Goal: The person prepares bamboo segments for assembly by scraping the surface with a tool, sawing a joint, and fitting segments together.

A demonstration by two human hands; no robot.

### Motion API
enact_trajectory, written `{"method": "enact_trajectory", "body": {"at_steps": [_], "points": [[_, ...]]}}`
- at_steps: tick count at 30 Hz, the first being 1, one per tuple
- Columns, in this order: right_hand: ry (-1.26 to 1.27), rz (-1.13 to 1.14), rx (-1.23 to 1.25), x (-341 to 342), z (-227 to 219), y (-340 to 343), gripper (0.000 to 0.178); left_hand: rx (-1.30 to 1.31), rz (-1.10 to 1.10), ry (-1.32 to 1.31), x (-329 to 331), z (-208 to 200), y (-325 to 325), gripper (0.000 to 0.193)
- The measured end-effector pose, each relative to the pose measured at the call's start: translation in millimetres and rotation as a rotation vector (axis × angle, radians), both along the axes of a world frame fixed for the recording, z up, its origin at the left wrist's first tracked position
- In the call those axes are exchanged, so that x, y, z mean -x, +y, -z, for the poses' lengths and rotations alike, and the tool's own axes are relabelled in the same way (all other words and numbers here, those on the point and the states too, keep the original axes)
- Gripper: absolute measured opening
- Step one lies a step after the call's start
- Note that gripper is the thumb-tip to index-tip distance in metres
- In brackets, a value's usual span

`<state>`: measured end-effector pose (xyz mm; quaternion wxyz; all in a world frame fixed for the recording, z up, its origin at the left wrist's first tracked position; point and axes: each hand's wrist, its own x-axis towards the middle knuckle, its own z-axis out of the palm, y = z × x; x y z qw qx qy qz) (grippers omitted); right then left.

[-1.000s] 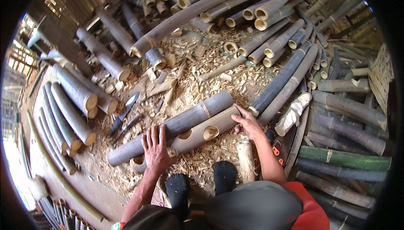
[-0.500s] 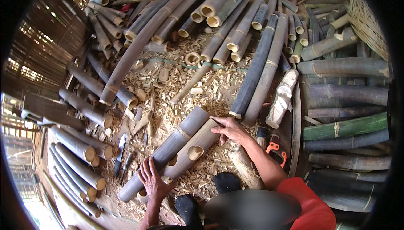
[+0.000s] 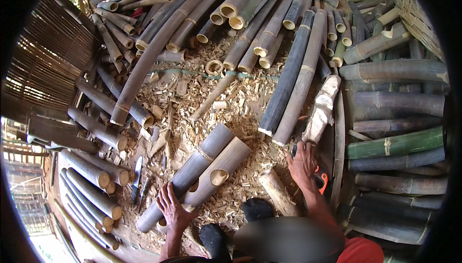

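Two lengths of grey bamboo lie side by side on the chip-covered floor in front of me. The left one, a plain bamboo tube [image 3: 199, 156], has a node ring; the right one, a notched bamboo tube [image 3: 230, 159], has several openings cut in its side. My left hand [image 3: 173, 208] rests across their near part, fingers spread on the plain tube and thumb towards the notched one. At the right, my right hand [image 3: 302, 164] curls over a dark handle [image 3: 294, 150], mostly hidden under the fingers. Beside that hand is an orange-handled saw [image 3: 322, 180], partly covered.
A knife [image 3: 137, 179] lies left of the tubes. A pale wood stub [image 3: 278, 192] sits by my dark-covered feet [image 3: 257, 210]. A rough whitish log [image 3: 321, 109] lies beyond my right hand. Bamboo poles [image 3: 293, 75] are piled ahead and along both sides, one green pole [image 3: 397, 142] at right.
My right hand has left the far end of the notched tube and moved right, down onto the dark handle. My left hand stays on the tubes. The view has shifted slightly.
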<state>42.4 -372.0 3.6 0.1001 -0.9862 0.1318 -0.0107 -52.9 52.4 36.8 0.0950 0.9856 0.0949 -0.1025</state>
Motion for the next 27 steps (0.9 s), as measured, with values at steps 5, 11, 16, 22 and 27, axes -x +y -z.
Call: {"method": "enact_trajectory", "body": {"at_steps": [5,11,16,22,27], "points": [[-0.006,0.042,-0.007,-5,13,-4,0.063,0.021,-0.012,-0.007,3,-2,2,0.143],[0.066,0.11,0.046,-3,30,-13,0.077,0.061,-0.016,-0.036,9,-2,5,0.143],[0.009,0.164,-0.444,5,28,-48,0.076,0.096,-0.026,-0.004,10,-3,6,0.143],[0.025,0.214,-1.496,21,-50,-10,0.079,0.107,-0.069,0.004,18,-1,20,0.145],[0.144,0.015,-1.817,9,-92,57,0.056,0.119,-0.053,-0.041,16,6,19,0.145]]}}
